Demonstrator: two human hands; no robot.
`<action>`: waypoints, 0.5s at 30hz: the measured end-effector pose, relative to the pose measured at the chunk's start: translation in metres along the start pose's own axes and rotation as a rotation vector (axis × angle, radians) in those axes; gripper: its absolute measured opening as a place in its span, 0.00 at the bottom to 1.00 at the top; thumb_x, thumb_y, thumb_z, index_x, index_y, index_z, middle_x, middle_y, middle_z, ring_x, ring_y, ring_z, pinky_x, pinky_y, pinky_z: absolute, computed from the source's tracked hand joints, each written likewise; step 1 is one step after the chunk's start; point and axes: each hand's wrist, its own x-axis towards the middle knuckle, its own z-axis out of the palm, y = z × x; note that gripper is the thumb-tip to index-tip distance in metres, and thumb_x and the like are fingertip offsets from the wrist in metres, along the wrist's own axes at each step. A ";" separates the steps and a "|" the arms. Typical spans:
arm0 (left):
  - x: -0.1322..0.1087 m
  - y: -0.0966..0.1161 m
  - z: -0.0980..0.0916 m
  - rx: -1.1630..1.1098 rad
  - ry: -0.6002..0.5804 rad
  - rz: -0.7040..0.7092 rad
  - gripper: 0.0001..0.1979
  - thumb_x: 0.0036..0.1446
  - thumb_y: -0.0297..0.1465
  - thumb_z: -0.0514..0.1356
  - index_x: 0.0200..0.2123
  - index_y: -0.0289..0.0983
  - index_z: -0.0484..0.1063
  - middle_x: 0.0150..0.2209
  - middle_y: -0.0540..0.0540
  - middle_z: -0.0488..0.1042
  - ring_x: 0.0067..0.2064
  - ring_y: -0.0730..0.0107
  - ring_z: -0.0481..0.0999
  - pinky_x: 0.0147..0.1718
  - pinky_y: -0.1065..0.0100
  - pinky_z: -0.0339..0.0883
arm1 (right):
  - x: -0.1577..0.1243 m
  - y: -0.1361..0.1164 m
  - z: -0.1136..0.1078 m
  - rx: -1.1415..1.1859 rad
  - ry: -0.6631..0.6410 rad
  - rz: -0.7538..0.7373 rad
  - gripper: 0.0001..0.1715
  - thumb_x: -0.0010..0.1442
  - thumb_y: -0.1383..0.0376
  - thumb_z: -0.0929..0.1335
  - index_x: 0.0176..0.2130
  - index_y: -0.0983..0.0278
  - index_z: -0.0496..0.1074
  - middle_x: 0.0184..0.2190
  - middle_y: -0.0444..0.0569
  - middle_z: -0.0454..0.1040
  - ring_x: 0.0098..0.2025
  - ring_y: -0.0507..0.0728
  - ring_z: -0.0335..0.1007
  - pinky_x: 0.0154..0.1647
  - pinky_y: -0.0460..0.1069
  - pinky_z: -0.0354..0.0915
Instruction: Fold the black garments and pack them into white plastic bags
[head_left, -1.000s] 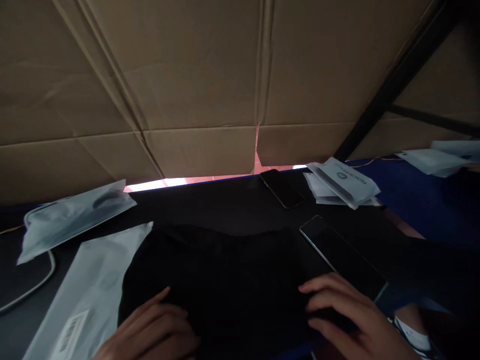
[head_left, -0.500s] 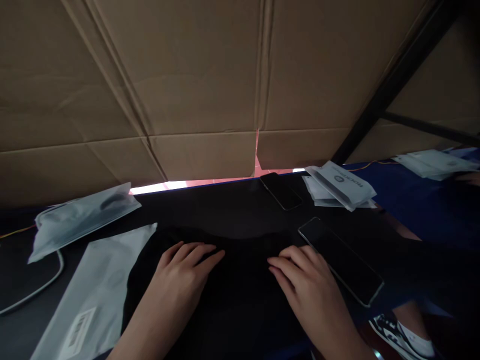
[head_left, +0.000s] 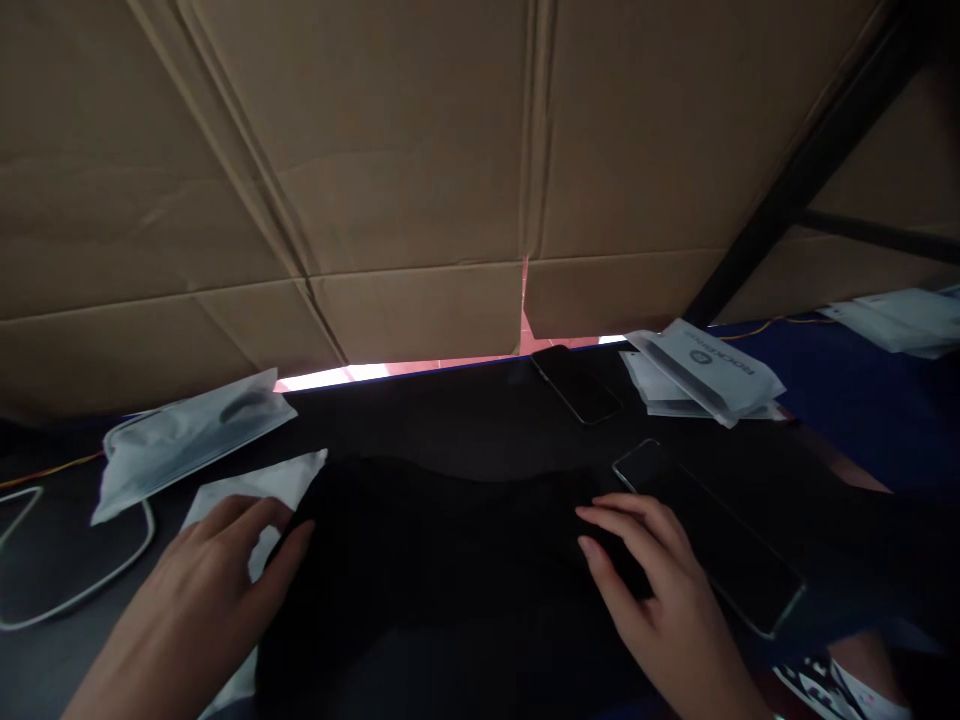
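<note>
A black cloth (head_left: pixel 442 570), its exact kind hard to make out in the dim light, lies spread on a black tabletop in front of me. My left hand (head_left: pixel 225 560) is at its left edge, with curled fingers and thumb tip closed together on the fabric. Beneath that hand lies a frosted plastic bag (head_left: pixel 304 468), partly covered. My right hand (head_left: pixel 649 565) rests over the cloth's right side, fingers stretched out and thumb apart. Just beside it is a large phone (head_left: pixel 720 535) with a dark screen.
A second dark phone (head_left: pixel 576 385) lies farther back. Stacked frosted packets (head_left: pixel 709 370) sit at the right, a filled frosted bag (head_left: pixel 195 435) at the left near a white cable (head_left: pixel 112 575). Cardboard (head_left: pixel 412 150) stands behind the table. More packets (head_left: pixel 900 320) lie far right; another person's shoe (head_left: pixel 832 690) shows below.
My left hand has moved left from the cloth's middle to its left edge, over the frosted bag. My right hand stays on the right side. The view has shifted slightly.
</note>
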 end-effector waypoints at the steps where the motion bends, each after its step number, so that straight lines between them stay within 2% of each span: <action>1: 0.004 0.005 -0.002 -0.005 -0.005 -0.001 0.17 0.62 0.50 0.59 0.34 0.44 0.76 0.38 0.50 0.82 0.32 0.62 0.82 0.34 0.62 0.71 | 0.000 0.001 0.000 0.007 -0.008 0.012 0.12 0.77 0.56 0.68 0.57 0.47 0.77 0.54 0.49 0.76 0.55 0.63 0.79 0.50 0.59 0.82; 3: 0.009 0.019 -0.008 -0.057 -0.020 -0.028 0.17 0.63 0.52 0.57 0.37 0.45 0.72 0.32 0.53 0.80 0.27 0.65 0.80 0.29 0.65 0.70 | 0.001 0.002 0.000 0.021 -0.016 0.039 0.12 0.77 0.55 0.67 0.57 0.47 0.77 0.55 0.49 0.76 0.56 0.63 0.79 0.50 0.59 0.82; 5: 0.011 0.040 -0.012 -0.194 -0.044 -0.052 0.17 0.63 0.53 0.58 0.38 0.47 0.69 0.22 0.58 0.73 0.20 0.69 0.72 0.22 0.69 0.63 | 0.002 0.002 0.000 0.030 -0.011 0.054 0.12 0.77 0.55 0.67 0.57 0.47 0.77 0.55 0.50 0.76 0.55 0.63 0.80 0.50 0.60 0.82; 7: 0.008 0.071 -0.013 -0.358 -0.026 -0.025 0.16 0.62 0.52 0.61 0.38 0.47 0.67 0.18 0.60 0.67 0.18 0.70 0.67 0.18 0.71 0.58 | 0.002 0.002 -0.001 0.037 -0.003 0.057 0.12 0.77 0.56 0.67 0.56 0.48 0.77 0.55 0.50 0.76 0.55 0.64 0.80 0.51 0.60 0.82; 8: 0.005 0.090 -0.012 -0.430 0.000 0.013 0.15 0.62 0.50 0.63 0.38 0.47 0.67 0.19 0.60 0.68 0.20 0.71 0.68 0.18 0.72 0.59 | 0.003 0.002 -0.001 0.041 -0.003 0.055 0.12 0.77 0.56 0.67 0.56 0.48 0.77 0.54 0.50 0.76 0.55 0.63 0.80 0.51 0.60 0.82; 10: -0.002 0.125 -0.005 -0.536 0.028 0.121 0.11 0.63 0.45 0.64 0.40 0.46 0.71 0.27 0.56 0.74 0.25 0.71 0.74 0.21 0.73 0.65 | 0.003 0.001 -0.001 0.048 -0.006 0.054 0.11 0.77 0.56 0.67 0.55 0.48 0.77 0.54 0.50 0.76 0.55 0.64 0.80 0.50 0.60 0.82; 12: -0.007 0.150 0.004 -0.621 -0.115 0.248 0.10 0.67 0.42 0.63 0.47 0.47 0.75 0.42 0.52 0.81 0.32 0.72 0.79 0.26 0.73 0.73 | 0.003 0.001 -0.001 0.047 -0.009 0.056 0.12 0.77 0.56 0.67 0.55 0.48 0.77 0.55 0.50 0.76 0.55 0.64 0.79 0.51 0.61 0.82; 14: -0.009 0.156 0.012 -0.619 -0.192 0.314 0.12 0.71 0.42 0.59 0.54 0.50 0.75 0.55 0.49 0.79 0.40 0.71 0.82 0.34 0.71 0.78 | 0.003 0.003 -0.001 0.046 -0.001 0.057 0.12 0.77 0.55 0.67 0.56 0.49 0.77 0.55 0.50 0.76 0.56 0.64 0.79 0.53 0.62 0.81; 15: -0.009 0.151 0.014 -0.583 -0.159 0.305 0.13 0.73 0.44 0.57 0.55 0.50 0.75 0.57 0.49 0.78 0.44 0.69 0.83 0.39 0.68 0.79 | 0.002 0.004 -0.001 0.049 0.006 0.059 0.12 0.77 0.55 0.67 0.56 0.49 0.77 0.55 0.50 0.76 0.57 0.64 0.79 0.54 0.62 0.80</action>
